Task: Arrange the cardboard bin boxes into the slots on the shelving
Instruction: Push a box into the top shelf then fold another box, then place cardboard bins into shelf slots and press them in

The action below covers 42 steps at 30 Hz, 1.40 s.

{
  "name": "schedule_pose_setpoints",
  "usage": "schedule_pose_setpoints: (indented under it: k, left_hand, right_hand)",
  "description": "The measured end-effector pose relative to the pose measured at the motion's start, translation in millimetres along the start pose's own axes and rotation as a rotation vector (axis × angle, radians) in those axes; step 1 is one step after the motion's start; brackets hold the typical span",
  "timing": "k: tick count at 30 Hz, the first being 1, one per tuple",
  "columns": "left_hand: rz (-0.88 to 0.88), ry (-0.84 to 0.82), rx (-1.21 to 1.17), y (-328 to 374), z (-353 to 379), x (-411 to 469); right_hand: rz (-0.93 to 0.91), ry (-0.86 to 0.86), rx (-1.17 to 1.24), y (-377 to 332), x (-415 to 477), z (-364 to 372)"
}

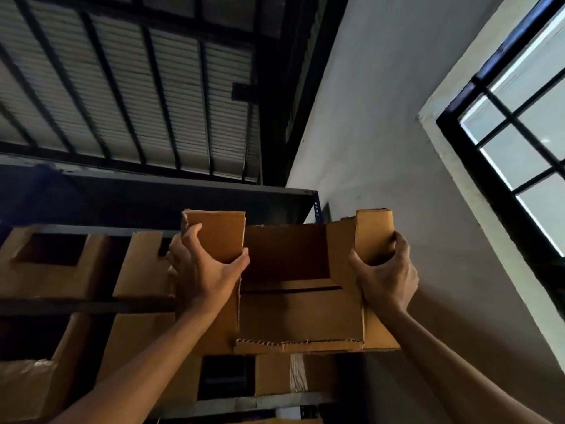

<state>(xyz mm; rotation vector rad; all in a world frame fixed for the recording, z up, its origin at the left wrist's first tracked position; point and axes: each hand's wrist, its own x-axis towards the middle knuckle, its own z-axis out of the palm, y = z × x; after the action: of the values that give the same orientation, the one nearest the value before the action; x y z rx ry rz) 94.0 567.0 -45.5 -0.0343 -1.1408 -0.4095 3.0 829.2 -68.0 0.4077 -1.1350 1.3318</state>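
A black-framed window [519,154] in a pale wall [382,117], under a seemingly corrugated ceiling [122,87].

Both bare forearms are reaching up from the lower corners of the frame toward its centre. The left hand [204,270], just left of centre, is gripping the left upright side of the cardboard bin box [301,313], thumb on the inner edge and fingers curling round the outer. The right hand [386,275], right of centre, is gripping the right side likewise.
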Motion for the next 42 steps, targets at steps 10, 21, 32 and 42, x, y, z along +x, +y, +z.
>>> schedule_pose_setpoints:
  k: [10, 21, 32, 42]
  left_hand:
    - [0.082, 0.039, 0.242, -11, 59, -11]
    - [0.15, -0.064, 0.45, 24, 91, -27]
    - [0.132, -0.11, 0.621, 46, 115, 10]
    - [0.172, -0.261, 0.579, 6, 132, 18]
  right_hand:
    - [-0.002, -0.015, -0.032, 75, 30, 59]
    - [-0.067, -0.066, -0.106, 126, 73, 46]
    - [-0.642, -0.235, -0.322, 125, 80, 36]
    - [-0.821, -0.713, -0.45, 146, 20, 64]
